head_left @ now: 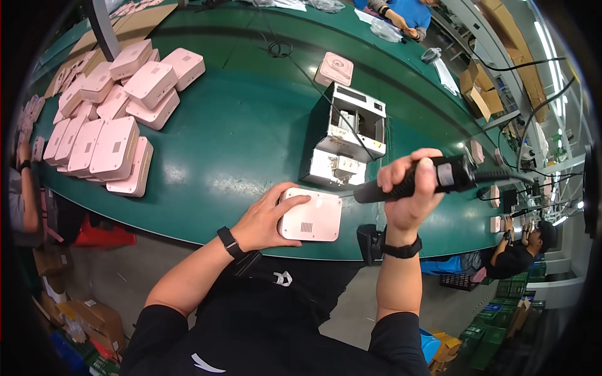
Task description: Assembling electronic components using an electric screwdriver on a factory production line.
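Note:
A pale pink plastic box (325,216) with rounded corners lies on the green table near its front edge, its slotted face up and screw holes at its corners. My left hand (266,219) grips it from the left, thumb on top. In my right hand (407,191) is a black corded electric screwdriver (461,173), tilted nearly level. Its thin bit points left, at the box's far right corner; whether it touches a screw I cannot tell. Just beyond stands a screw feeder (352,122), a boxy black and white machine with an open top.
Several similar pink boxes (116,147) are piled at the left of the green table (232,125). One more box (335,69) sits behind the feeder. A dark cable (313,84) hangs across the feeder. Co-workers sit at the far side (407,15), left and right.

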{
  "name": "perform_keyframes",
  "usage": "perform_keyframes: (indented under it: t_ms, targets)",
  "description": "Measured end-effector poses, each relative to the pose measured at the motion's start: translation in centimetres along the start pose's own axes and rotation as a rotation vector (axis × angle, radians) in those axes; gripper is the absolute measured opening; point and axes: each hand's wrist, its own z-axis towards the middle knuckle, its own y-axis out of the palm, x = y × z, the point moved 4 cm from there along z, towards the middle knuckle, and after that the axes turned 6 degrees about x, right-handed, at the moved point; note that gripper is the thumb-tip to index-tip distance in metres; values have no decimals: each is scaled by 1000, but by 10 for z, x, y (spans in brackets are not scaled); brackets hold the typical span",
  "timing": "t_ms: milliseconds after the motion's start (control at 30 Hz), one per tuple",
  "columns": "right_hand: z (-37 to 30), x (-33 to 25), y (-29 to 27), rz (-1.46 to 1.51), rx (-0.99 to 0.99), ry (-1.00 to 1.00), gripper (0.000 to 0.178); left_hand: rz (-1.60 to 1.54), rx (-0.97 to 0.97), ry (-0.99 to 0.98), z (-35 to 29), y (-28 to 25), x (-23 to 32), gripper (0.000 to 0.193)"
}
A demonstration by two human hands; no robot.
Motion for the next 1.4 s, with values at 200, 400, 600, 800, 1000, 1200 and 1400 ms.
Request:
perform_keyframes:
  t_ms: [200,400,600,800,1000,1200,1400]
  targets:
    - [-9,0,-10,-46,-17,-29,22,13,13,5,1,1,-1,91]
    - [-15,24,-23,-98,8,-11,23,15,5,-6,1,4,0,91]
    - [-20,29,-24,-6,20,-10,20,36,6,-2,1,1,0,90]
    - [-18,28,-19,-97,33,24,18,41,21,8,1,2,1,89]
    - [2,3,-5,-19,33,-53,17,62,-1,11,5,9,1,89]
    - [20,15,8,-6,71,-102,17,87,4,6,11,15,0,89]
    - [12,11,14,-26,-1,-33,19,86,-10,-17,10,15,-3,88]
